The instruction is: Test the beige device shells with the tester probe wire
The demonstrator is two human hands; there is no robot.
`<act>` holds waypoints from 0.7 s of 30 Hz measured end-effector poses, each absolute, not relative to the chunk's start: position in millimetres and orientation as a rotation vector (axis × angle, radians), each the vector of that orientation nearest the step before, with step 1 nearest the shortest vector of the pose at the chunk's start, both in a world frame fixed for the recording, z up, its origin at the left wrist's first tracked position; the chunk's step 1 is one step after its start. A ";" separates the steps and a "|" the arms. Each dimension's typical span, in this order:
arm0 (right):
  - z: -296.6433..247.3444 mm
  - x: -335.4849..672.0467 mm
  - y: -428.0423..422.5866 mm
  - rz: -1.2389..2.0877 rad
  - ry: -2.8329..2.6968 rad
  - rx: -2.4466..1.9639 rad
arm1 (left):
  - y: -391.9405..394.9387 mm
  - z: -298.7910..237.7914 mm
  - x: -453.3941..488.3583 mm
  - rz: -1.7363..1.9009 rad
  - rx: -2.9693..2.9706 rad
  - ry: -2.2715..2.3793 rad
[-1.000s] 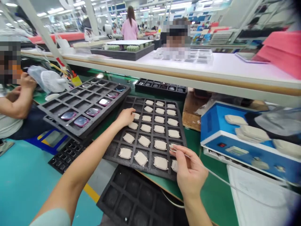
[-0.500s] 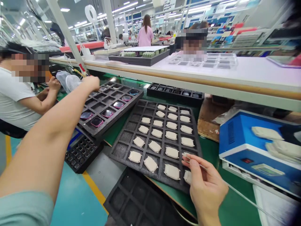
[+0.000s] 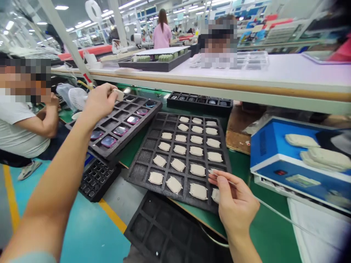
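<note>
My left hand (image 3: 101,103) reaches over the far part of the left black foam tray (image 3: 109,155), pinching a beige watch-shaped piece (image 3: 118,95) between thumb and fingers. Watch-like units with dark screens and pink or blue rims (image 3: 121,130) lie in that tray's pockets. My right hand (image 3: 238,199) is closed around a thin pale cord-like tool (image 3: 229,179) at the right edge of the middle black foam tray (image 3: 139,171). Rows of beige octagonal pieces (image 3: 196,151) fill most pockets there; the piece near my right fingertips is partly hidden.
A blue machine (image 3: 265,146) stands at the right, with beige pieces on it. A shelf edge (image 3: 192,87) crosses above the trays. A small fan (image 3: 76,98) and a seated co-worker (image 3: 24,124) are at the left. Another foam tray (image 3: 164,233) sits below the front edge.
My left hand has drawn back slightly towards me and turned, and the beige piece now shows in its fingers. My right hand keeps its place by the middle tray. The view has shifted a little.
</note>
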State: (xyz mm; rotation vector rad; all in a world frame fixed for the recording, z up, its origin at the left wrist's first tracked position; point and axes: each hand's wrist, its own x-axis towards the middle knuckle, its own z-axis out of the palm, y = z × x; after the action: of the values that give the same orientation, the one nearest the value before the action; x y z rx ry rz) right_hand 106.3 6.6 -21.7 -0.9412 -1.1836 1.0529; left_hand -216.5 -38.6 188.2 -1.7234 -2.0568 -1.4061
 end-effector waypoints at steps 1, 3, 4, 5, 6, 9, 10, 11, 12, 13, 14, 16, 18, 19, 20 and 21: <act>-20.4 105.5 6.8 1.048 -1.179 -0.931 | -36.9 181.3 -203.9 -1.436 -1.680 -2.094; -17.7 104.2 7.8 1.030 -1.167 -0.904 | -36.7 148.5 -166.0 -1.643 -1.598 -2.215; -16.7 103.8 8.7 1.018 -1.163 -0.889 | -37.6 125.6 -142.9 -1.826 -1.611 -2.237; -16.3 103.5 10.0 1.007 -1.163 -0.875 | -38.3 101.3 -119.1 -2.010 -1.639 -2.274; -16.6 103.3 11.4 0.996 -1.169 -0.864 | -38.1 77.8 -95.9 -2.219 -1.627 -2.297; -20.1 103.8 15.6 0.959 -1.200 -0.837 | -30.2 25.3 -43.5 -2.746 -1.442 -2.312; -21.2 104.2 16.6 0.948 -1.214 -0.825 | -26.4 15.0 -33.8 -2.843 -1.378 -2.322; -21.9 104.6 17.3 0.941 -1.228 -0.811 | -23.1 7.9 -27.8 -2.892 -1.342 -2.340; -22.3 104.9 17.9 0.938 -1.242 -0.797 | -20.6 3.5 -24.7 -2.908 -1.332 -2.356; -22.5 105.2 18.3 0.941 -1.256 -0.785 | -19.3 1.2 -23.6 -2.903 -1.341 -2.370; -22.5 105.5 18.7 0.948 -1.268 -0.775 | -18.9 0.3 -23.5 -2.885 -1.358 -2.379; -22.5 106.0 19.4 0.965 -1.283 -0.759 | -20.1 1.1 -24.0 -2.848 -1.387 -2.372; -22.9 106.4 20.1 0.966 -1.289 -0.755 | -21.9 2.9 -23.6 -2.824 -1.416 -2.363; -23.3 106.5 20.5 0.960 -1.290 -0.757 | -22.4 3.6 -23.0 -2.812 -1.433 -2.361; -23.7 106.6 20.8 0.950 -1.295 -0.764 | -22.7 4.1 -22.3 -2.801 -1.446 -2.357; -24.2 106.7 21.1 0.940 -1.305 -0.777 | -22.6 4.4 -21.6 -2.791 -1.457 -2.354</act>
State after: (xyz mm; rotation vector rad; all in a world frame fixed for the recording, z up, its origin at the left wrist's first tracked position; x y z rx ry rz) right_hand 106.7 21.1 -24.2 -0.7772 -1.3046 0.9399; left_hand -21.6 -22.6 4.4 -1.4573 -2.3537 -2.7910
